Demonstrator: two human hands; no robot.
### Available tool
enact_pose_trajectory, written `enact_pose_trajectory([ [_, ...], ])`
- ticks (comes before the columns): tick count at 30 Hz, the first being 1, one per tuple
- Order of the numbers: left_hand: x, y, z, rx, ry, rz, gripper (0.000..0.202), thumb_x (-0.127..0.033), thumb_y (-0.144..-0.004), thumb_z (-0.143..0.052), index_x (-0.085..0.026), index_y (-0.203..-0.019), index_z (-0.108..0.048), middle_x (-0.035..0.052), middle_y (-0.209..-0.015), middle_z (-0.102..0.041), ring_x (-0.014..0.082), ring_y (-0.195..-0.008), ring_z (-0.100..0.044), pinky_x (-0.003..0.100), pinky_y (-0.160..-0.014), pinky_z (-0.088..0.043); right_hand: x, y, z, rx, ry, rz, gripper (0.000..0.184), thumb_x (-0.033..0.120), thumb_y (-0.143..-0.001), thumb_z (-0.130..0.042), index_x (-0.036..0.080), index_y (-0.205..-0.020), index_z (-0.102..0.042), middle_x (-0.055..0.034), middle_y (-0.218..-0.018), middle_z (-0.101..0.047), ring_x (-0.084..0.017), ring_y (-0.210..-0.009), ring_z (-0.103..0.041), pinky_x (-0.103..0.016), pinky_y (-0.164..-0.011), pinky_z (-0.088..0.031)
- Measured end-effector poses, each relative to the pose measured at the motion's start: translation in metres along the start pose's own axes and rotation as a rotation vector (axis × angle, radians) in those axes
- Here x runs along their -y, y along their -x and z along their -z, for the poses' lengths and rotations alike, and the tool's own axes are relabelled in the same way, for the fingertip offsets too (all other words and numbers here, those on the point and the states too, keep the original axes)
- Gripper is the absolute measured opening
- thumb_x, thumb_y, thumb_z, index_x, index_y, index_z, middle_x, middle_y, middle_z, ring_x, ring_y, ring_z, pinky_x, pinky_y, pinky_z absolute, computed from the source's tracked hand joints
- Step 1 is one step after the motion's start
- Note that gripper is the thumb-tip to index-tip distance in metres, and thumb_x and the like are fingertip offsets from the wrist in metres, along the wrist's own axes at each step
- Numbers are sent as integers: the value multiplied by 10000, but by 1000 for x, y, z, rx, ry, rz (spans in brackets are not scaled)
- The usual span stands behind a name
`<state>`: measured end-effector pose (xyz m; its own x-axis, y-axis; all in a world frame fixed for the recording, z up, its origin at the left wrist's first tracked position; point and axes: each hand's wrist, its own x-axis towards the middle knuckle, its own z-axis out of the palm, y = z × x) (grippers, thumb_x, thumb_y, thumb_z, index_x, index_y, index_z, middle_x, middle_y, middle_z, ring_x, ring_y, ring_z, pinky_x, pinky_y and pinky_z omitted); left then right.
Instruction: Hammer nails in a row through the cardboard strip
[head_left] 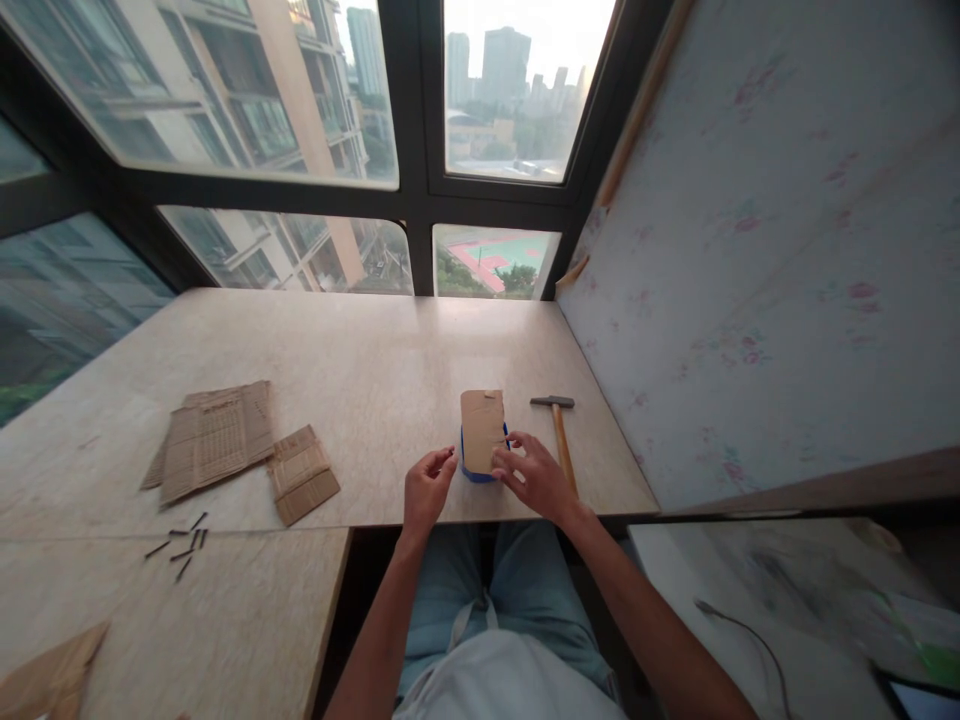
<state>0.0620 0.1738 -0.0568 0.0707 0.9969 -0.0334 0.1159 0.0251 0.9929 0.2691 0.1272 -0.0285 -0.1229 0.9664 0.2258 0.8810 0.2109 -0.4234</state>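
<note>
On the pale stone-look tabletop (360,370), the right hand (534,474), fingers partly spread, touches a flat brown cardboard rectangle (481,425) over a blue base (480,478), seemingly steadying it; the left hand (429,488) pinches something (451,452) small and dark. A wooden-handled hammer (562,440) lies right, within reach.

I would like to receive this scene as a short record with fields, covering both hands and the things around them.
Left hand: fingertips together on a small dark item, too small to identify
Right hand: fingers at the right edge of the cardboard piece
Under that piece: a blue object, mostly hidden
Right side: hammer, head toward the window
Left side: cardboard sheets, smaller folded cardboard, scattered dark nail-like pieces
</note>
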Motion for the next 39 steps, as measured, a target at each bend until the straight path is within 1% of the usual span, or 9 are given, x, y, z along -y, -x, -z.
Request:
enact_pose_trajectory([
  [4, 0, 3, 5, -6, -21, 17, 298, -410, -781, -650, -155, -914, -727, 108, -1028, -738, 231, -934, -702, 340, -795, -582, -8, 7, -5, -21, -26, 161, 318, 397, -870, -632, 251, -1149, -678, -150, -1427, -444, -300, -1308, -418, -485, -1015, -412],
  [7, -3, 4, 7, -6, -49, 4, 292, -408, -782, -651, -160, -913, -730, 104, -1021, -739, 230, -928, -702, 334, -767, -589, -13, 6, -8, -9, -23, 196, 368, 414, -848, -660, 234, -1168, -668, -162, -1450, -428, -304, -1326, -405, -499, -1031, -403],
  [10, -6, 3, 7, -1, -71, -39, 282, -400, -786, -646, -163, -912, -733, 101, -1006, -741, 228, -911, -704, 337, -756, -595, -16, 4, -10, 1, -35, 224, 340, 356, -858, -659, 218, -1169, -666, -172, -1447, -438, -294, -1325, -414, -495, -1032, -409],
  [15, -11, 2, 9, 9, -95, -92, 268, -401, -797, -638, -175, -905, -736, 90, -989, -743, 224, -894, -706, 339, -753, -601, -21, 1, -13, -41, -86, 243, 276, 228, -913, -577, 257, -1175, -659, -135, -1450, -451, -250, -1324, -430, -471, -1023, -435],
  [19, -12, 2, 14, 10, -103, -98, 266, -402, -801, -637, -175, -896, -738, 88, -982, -745, 221, -875, -707, 337, -753, -598, -17, 1, -13, -72, -90, 267, 250, 195, -911, -571, 242, -1133, -677, -143, -1404, -501, -245, -1294, -467, -450, -1010, -453],
  [25, -14, 4, 21, 16, -133, -91, 273, -399, -810, -625, -171, -909, -738, 84, -973, -745, 218, -876, -705, 346, -774, -588, -13, 6, -14, -109, -33, 301, 221, 228, -897, -603, 228, -1096, -699, -158, -1398, -509, -276, -1314, -437, -495, -1019, -436],
  [30, -17, 9, 21, 26, -157, -101, 263, -391, -817, -614, -172, -901, -736, 74, -957, -748, 211, -871, -704, 338, -770, -586, -19, 6, -17, -105, -9, 295, 216, 290, -885, -629, 228, -1066, -728, -158, -1472, -425, -305, -1356, -378, -524, -1044, -396],
  [35, -18, 15, 17, 53, -160, -105, 256, -379, -828, -608, -174, -922, -729, 69, -961, -746, 205, -866, -702, 340, -779, -580, -21, 8, -18, -83, -34, 262, 246, 287, -884, -631, 240, -1107, -724, -150, -1499, -382, -311, -1373, -353, -540, -1057, -370],
  [39, -18, 14, 10, 66, -167, -156, 237, -353, -832, -608, -170, -931, -722, 77, -969, -739, 203, -883, -691, 335, -764, -573, -21, 13, -19, -65, -56, 235, 333, 298, -867, -656, 297, -1199, -677, -115, -1530, -330, -318, -1387, -323, -568, -1063, -342],
])
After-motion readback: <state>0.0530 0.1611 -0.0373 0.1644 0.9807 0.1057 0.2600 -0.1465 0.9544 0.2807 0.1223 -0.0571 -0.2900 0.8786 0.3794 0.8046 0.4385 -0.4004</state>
